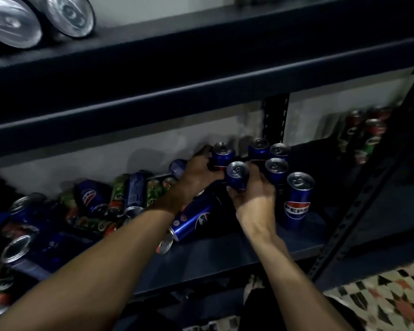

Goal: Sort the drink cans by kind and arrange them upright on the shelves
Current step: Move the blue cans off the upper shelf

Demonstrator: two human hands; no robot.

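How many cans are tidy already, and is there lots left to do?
Done: five blue Pepsi cans stand upright together, and green cans seem to stand at the far right. In hand: the right hand holds another blue can beside the group; the left hand grips the back-left can. Left: a mixed pile of blue and green cans lies tipped over on the left. Probably under half done.
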